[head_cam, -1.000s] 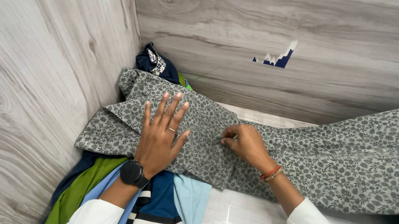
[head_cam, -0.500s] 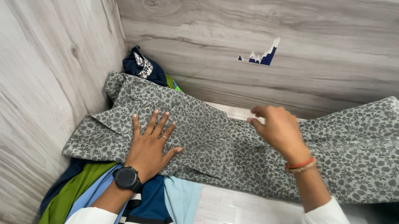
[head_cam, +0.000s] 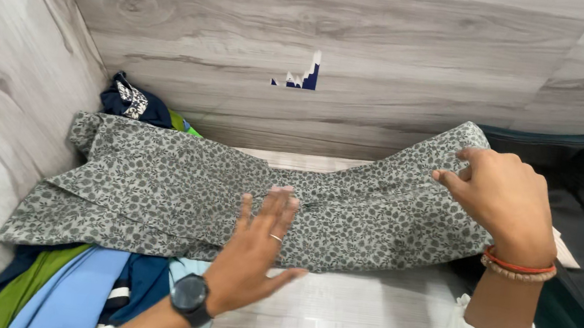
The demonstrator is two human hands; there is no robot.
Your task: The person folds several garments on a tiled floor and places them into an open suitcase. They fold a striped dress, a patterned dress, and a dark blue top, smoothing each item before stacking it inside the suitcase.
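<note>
Left hand (head_cam: 255, 251) lies flat, fingers spread, on the grey floral garment's (head_cam: 157, 192) middle; right hand (head_cam: 504, 199) pinches its far end, draped across the clothes pile (head_cam: 66, 285) by the shelf's (head_cam: 347, 324) left corner.

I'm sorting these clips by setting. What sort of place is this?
Probably the inside of a wardrobe or closet shelf at home: grey wood-grain panels close it in at the back and left, a pile of clothes sits in the corner, and a grey patterned garment is spread over it.
</note>
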